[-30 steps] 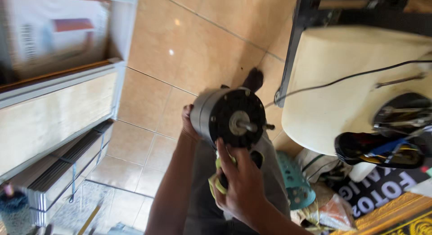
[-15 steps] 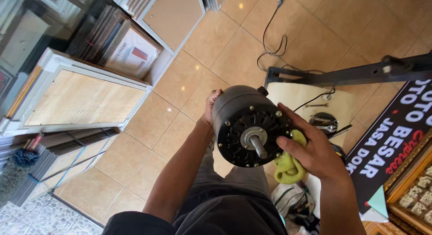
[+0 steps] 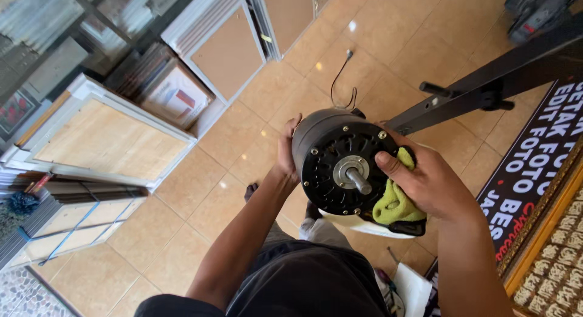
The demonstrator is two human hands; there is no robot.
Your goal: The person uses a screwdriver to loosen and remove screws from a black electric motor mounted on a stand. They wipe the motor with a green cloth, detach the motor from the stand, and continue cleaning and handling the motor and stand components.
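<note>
Motor in our grip, centre of the head view: we hold a round black fan motor (image 3: 340, 165) up off our lap, its face with the steel shaft (image 3: 355, 176) turned toward us. Our left hand (image 3: 288, 152) is cupped against the housing's left side, fingers wrapped round the back where we cannot see them. Our right hand (image 3: 425, 180) is closed on a yellow-green cloth (image 3: 395, 201), pressing it to the lower right of the motor face, thumb lying near the shaft. We judge the weak point to be the left side: only a palm and hidden fingers carry the weight there, so a hard rub from the cloth could roll the motor out of that hand and onto the tiled floor (image 3: 376, 50) below. The cloth could also snag on the shaft or the screw heads round the rim and tug the motor askew. A black cord (image 3: 340, 80) trails on the tiles at upper centre, and a pull on it would do the same. A black metal stand arm (image 3: 486, 89) crosses the upper right, near our right wrist. Against half a second ago, the cloth has slid up from under the motor onto its face, and our view has swung, so the framed panels (image 3: 109, 135) sit further left.
</note>
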